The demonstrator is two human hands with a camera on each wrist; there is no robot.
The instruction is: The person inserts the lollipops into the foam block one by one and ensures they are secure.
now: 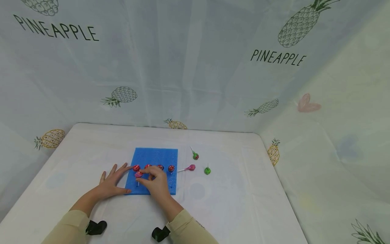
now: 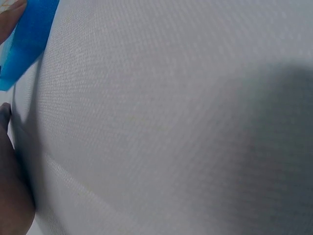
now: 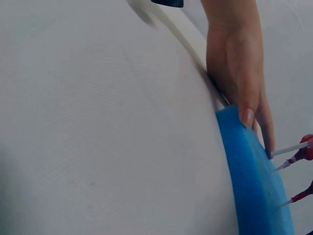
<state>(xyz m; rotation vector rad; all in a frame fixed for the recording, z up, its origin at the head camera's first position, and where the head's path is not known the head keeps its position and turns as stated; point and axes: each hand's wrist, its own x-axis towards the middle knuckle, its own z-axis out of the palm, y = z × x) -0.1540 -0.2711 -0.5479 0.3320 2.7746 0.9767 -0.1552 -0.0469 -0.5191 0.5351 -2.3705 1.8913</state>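
Pink lollipop point(image 1: 138, 174) pinched between thumb and forefinger of right hand point(image 1: 157, 183), stick toward 6 o'clock, over the blue foam block point(image 1: 155, 154). Left hand point(image 1: 110, 185): fingers splayed, thumb resting at the block's 8 o'clock corner. Red lollipops point(image 1: 171, 168) stand in a row, 11 to 3 o'clock of the pinch. Off-block, toward 3 o'clock on white table point(image 1: 237, 196): second pink lollipop point(image 1: 191, 167), two green lollipops point(image 1: 207, 170).

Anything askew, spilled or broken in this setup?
Nothing spilled or visibly broken. Only mild oddity: a loose pink lollipop and two green ones lie on the table right of the blue foam block, sticks pointing different ways, while the red lollipops stand in the block.
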